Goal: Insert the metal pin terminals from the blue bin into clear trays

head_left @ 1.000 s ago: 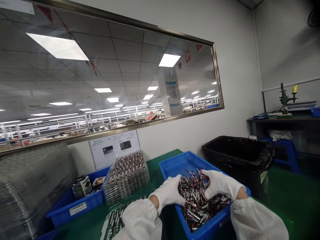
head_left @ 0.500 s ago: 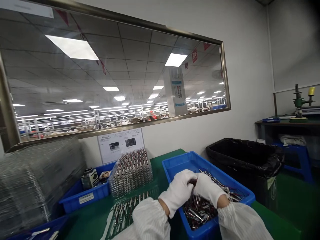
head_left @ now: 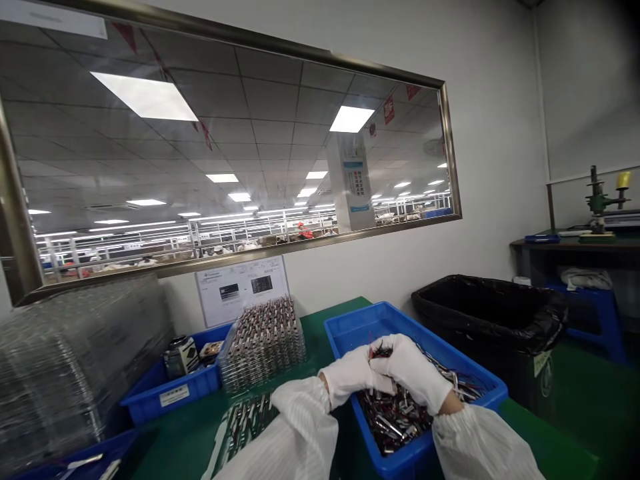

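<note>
The left hand (head_left: pixel 353 373) and right hand (head_left: pixel 413 373), both in white gloves, meet over the nearer part of a blue plastic bin (head_left: pixel 345 327), fingers curled nearly closed around a small bunch of wired metal parts (head_left: pixel 381 351). Thin red and dark ends poke up between the fingers; the fingertips are partly covered, so how the grip is shared between the hands cannot be told. Just beneath the hands lies a loose heap of slim silvery parts (head_left: pixel 393 427) with reddish leads, tangled at all angles; holding the bunch right above it probably lets anything dropped fall back among the rest. To the left of the left hand and nearer the body, partly behind the sleeve, a tray (head_left: pixel 245 427) carries similar parts side by side in rows, likely set there for a short reach. Beyond it, ahead and left of the left hand, stands a stack of clear trays (head_left: pixel 265 353) with rows of parts on top, seemingly piled to save room on the green tabletop (head_left: pixel 315 347). Farther left, a labelled blue bin (head_left: pixel 173 400) contains a dark jar (head_left: pixel 180 357). Ahead and right of the right hand, beyond the parts bin, stands a black-lined waste bin (head_left: pixel 490 313), seemingly kept off the work surface.
</note>
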`<state>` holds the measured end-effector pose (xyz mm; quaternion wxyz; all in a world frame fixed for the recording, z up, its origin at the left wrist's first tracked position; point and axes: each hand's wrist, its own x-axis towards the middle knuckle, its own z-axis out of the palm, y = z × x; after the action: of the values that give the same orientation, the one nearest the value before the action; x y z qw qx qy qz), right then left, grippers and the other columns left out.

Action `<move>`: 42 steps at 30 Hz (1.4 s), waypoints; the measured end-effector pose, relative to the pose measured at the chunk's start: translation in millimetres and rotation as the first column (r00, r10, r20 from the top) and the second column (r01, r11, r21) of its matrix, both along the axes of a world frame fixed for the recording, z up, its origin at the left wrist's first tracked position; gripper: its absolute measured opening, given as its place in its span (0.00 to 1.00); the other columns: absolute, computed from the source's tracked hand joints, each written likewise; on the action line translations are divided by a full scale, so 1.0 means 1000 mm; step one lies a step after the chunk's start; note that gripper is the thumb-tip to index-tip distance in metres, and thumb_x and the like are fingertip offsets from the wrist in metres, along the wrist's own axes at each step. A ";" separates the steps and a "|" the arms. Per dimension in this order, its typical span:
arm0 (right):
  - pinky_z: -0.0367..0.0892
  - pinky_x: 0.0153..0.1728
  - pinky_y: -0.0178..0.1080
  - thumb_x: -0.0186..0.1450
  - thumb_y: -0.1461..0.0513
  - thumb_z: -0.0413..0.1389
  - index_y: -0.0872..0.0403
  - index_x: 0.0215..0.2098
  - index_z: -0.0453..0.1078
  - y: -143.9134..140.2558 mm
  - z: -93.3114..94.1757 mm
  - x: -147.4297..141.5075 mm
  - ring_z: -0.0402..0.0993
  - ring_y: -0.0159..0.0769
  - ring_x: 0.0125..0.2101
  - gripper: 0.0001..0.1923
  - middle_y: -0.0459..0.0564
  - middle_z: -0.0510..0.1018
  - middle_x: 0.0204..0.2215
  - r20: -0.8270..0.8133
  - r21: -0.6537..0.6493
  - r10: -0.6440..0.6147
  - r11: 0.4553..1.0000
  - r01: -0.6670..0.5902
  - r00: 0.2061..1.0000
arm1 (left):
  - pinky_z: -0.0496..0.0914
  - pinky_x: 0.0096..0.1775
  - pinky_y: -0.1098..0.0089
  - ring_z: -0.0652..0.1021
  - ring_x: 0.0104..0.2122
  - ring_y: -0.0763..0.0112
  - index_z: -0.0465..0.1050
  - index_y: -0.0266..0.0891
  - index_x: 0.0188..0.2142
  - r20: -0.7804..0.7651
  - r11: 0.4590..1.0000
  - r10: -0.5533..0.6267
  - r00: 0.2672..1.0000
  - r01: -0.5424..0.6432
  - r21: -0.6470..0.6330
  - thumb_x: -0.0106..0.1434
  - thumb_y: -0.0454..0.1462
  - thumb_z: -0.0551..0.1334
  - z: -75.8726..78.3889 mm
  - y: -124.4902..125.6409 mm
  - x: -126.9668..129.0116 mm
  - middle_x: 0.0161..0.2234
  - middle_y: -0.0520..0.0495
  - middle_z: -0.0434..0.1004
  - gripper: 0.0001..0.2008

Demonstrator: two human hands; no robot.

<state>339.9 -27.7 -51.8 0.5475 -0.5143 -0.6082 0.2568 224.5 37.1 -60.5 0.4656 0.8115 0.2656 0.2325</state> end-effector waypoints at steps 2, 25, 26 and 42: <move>0.61 0.26 0.31 0.44 0.67 0.52 0.58 0.20 0.67 0.002 0.000 -0.004 0.67 0.32 0.24 0.04 0.46 0.72 0.20 -0.070 0.045 -0.026 0.999 0.029 0.997 | 0.63 0.39 0.64 0.71 0.35 0.62 0.64 0.34 0.42 0.124 0.998 -0.030 0.992 0.038 -0.055 0.35 0.37 0.67 -0.002 -0.005 0.010 0.34 0.45 0.72 0.31; 0.64 0.26 0.36 0.57 0.53 0.39 0.53 0.34 0.62 0.011 0.009 -0.020 0.70 0.34 0.30 0.17 0.48 0.74 0.29 -0.956 0.041 0.044 0.999 -0.017 0.292 | 0.66 0.26 0.72 0.72 0.23 0.72 0.64 0.34 0.24 0.612 0.834 0.408 0.678 -0.004 -0.552 0.46 0.36 0.61 0.036 -0.029 0.056 0.22 0.47 0.68 0.08; 0.64 0.25 0.35 0.56 0.53 0.39 0.53 0.33 0.61 0.011 0.010 -0.020 0.70 0.34 0.29 0.16 0.47 0.74 0.28 -0.953 0.033 0.035 0.999 -0.013 0.301 | 0.66 0.25 0.72 0.72 0.21 0.72 0.63 0.33 0.23 0.598 0.823 0.436 0.672 -0.028 -0.568 0.47 0.37 0.61 0.033 -0.027 0.057 0.21 0.47 0.68 0.08; 0.48 0.16 0.32 0.47 0.66 0.50 0.55 0.17 0.64 0.014 0.002 0.009 0.54 0.27 0.13 0.04 0.42 0.65 0.12 -0.508 -0.075 -0.316 0.943 0.324 0.802 | 0.68 0.23 0.72 0.73 0.22 0.72 0.60 0.36 0.24 0.595 0.772 0.576 0.560 -0.135 -0.621 0.56 0.36 0.52 0.068 0.012 0.026 0.20 0.49 0.67 0.07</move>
<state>348.7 -13.3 -49.8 0.7287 -0.5180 -0.3470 0.2835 250.1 48.9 8.0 0.6686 0.4079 0.2612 0.5642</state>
